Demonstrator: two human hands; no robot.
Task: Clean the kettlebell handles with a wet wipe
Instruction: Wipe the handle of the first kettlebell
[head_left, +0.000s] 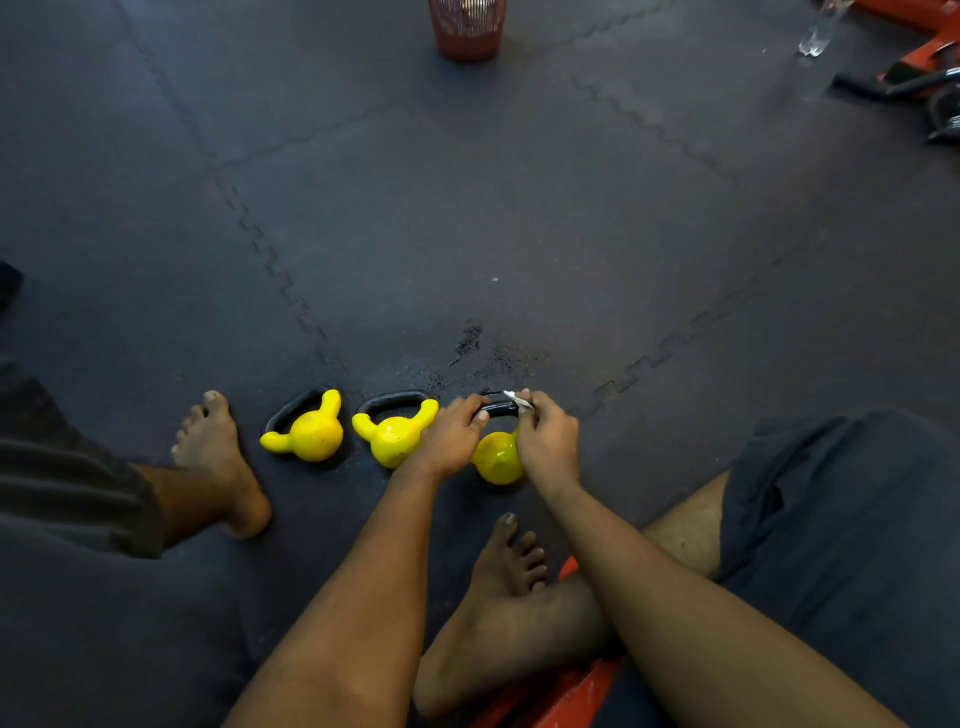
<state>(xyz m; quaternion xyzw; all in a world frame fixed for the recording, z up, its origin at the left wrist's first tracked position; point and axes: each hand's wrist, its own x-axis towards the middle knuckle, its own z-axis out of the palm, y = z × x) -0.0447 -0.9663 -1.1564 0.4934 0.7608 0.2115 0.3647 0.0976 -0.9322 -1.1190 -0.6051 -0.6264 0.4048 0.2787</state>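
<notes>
Kettlebells lie in a row on the dark interlocking floor mat (467, 218), three as I count them, yellow with black handles. The left kettlebell (311, 434) and the middle kettlebell (392, 439) lie untouched just beside each other, handles pointing away from me; the right kettlebell (497, 457) is largely covered by both hands, so I make out only part of its yellow body and a short stretch of its black handle (497, 409). The left hand (452, 436) has its fingers curled over the left end of that handle, gripping it; the right hand (548, 439) pinches a small white wet wipe (518, 401) in its fingertips against the handle's right end; most of the wipe is hidden in the fingers, and I cannot tell how it is folded. Dark speckled marks show on the mat just beyond the handle; wet or worn, I cannot say. The left foot (221, 462) rests bare beside the row; the right foot (511, 561) lies below the hands. At the top edge a red mesh basket (467, 36) is cut off, its contents unreadable; a clear bottle (821, 31) and orange and black equipment (914, 78) run out of view at the upper right.
</notes>
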